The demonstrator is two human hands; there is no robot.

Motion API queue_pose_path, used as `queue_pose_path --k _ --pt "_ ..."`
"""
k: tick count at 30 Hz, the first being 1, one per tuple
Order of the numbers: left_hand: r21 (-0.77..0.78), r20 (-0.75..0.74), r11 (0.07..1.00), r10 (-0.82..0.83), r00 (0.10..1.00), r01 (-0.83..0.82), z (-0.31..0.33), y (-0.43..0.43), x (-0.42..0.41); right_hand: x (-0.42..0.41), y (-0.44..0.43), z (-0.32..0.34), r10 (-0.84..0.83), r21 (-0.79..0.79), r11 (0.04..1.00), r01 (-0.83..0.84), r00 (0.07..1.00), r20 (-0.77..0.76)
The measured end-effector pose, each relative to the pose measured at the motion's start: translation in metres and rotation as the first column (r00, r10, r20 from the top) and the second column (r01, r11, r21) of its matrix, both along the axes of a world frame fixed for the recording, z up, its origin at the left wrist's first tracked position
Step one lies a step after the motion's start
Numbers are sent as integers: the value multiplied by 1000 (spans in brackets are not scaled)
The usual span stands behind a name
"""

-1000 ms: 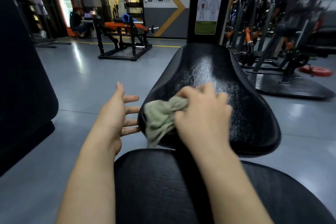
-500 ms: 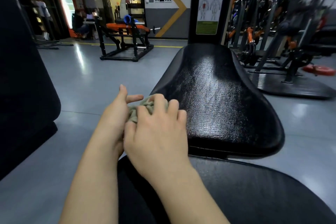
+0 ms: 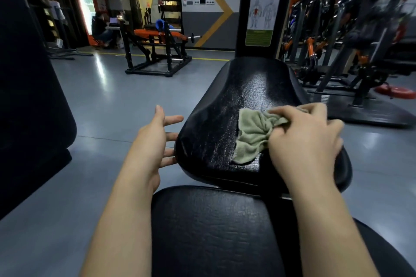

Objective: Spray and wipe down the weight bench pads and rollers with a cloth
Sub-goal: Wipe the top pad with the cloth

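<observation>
Gripping the cloth (image 3: 254,135) bunched on the bench pad (image 3: 225,119), the right hand (image 3: 306,141) lays little fabric flat, so spray streaks could get missed. The left hand (image 3: 155,141) hovers beside the pad, fingers (image 3: 173,118) spread and empty.

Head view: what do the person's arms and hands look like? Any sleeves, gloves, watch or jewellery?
Both arms are bare. No sleeve shows on the left forearm or the right forearm down to the bottom edge of the frame. The left hand and right hand wear no gloves. No ring, watch, wristband or marking is visible on either.
</observation>
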State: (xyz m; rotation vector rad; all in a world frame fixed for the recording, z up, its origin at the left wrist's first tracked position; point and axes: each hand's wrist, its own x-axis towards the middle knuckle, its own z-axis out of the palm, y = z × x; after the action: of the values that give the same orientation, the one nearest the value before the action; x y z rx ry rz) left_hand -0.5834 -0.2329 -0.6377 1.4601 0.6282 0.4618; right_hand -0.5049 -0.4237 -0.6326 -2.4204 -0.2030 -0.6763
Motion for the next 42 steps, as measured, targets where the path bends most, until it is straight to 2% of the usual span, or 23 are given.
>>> queue_pose_path --k 6,8,10,15,17,20,21,24,27,28,30,32,35,38,40,42 --pt "-23 12 1000 -4 1000 5 -4 6 1 -48 72 -13 235 -230 951 -206 967 103" --pt "-67 25 998 5 1000 -4 -5 8 1 -65 93 -22 391 -349 877 -331 913 116" --pt "-93 24 996 11 1000 -8 -4 9 0 -66 100 -29 462 -441 816 -374 880 108" --pt "-52 -6 999 -1 1000 0 -2 5 -3 -58 88 -19 489 -311 836 -453 871 44" --pt "-25 -23 1000 -1 1000 0 0 3 -4 -52 72 -7 524 -281 810 -515 850 -46" --pt "21 -31 1000 -6 1000 7 0 1 -2 -33 29 9 651 -199 673 -712 698 -298" --pt "39 -34 999 -3 999 4 1 -1 -2 -25 12 13 660 -162 661 -732 671 -338" --pt "105 -46 995 6 999 -1 0 -4 2 -4 -37 19 581 -99 767 -634 752 -312" --pt "118 -37 993 26 999 -22 0 -6 3 2 -58 18 496 -31 858 -513 843 -208" --pt "107 -38 994 32 999 -27 0 -5 4 2 -54 17 449 -53 884 -465 874 -183" --pt "79 -36 996 34 999 -31 -1 -3 5 -2 -31 14 351 -198 909 -366 930 -105" --pt "55 -33 998 30 999 -28 -1 -3 5 -13 6 5 371 -275 891 -361 929 -18" --pt "24 -31 999 42 999 -41 -2 -1 6 -34 58 -15 508 -334 825 -456 857 85" --pt "12 -18 998 56 998 -56 -1 -1 4 -48 84 -27 610 -342 761 -552 788 87" --pt "9 -13 998 57 998 -57 0 -2 3 -51 85 -27 596 -290 781 -552 799 85" --pt "2 -10 998 63 998 -63 0 -2 3 -46 77 -20 499 -193 858 -475 861 101"
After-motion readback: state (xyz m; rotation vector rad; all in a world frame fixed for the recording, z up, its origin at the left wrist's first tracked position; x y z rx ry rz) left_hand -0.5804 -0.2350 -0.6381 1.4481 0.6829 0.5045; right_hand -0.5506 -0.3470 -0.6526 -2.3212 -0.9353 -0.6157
